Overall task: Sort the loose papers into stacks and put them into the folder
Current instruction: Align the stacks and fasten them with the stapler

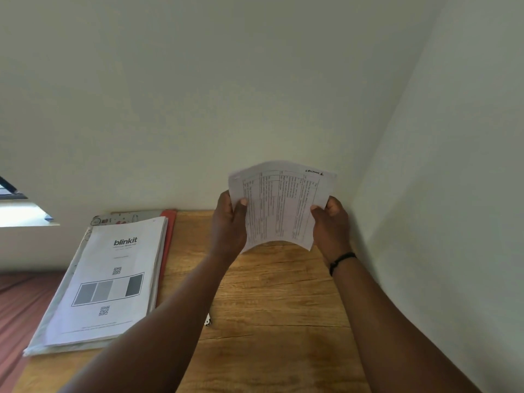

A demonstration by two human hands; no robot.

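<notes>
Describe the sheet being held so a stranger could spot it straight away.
Start at the wooden desk in the corner of the white walls. Above its far right part, the left hand and right hand hold up one sheet. Unlike the flat stack with the bold logo, it is curved, printed with a table, handwritten at the top.

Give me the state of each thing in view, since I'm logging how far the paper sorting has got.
Printed sheets: held up off the table, bowed, a grip on each side edge.
Left hand: shut on the sheets' left edge.
Right hand: shut on the right edge.
Paper stack: lying flat on the folder, blinkit page on top.
Folder: on the wooden table, under the stack.
</notes>
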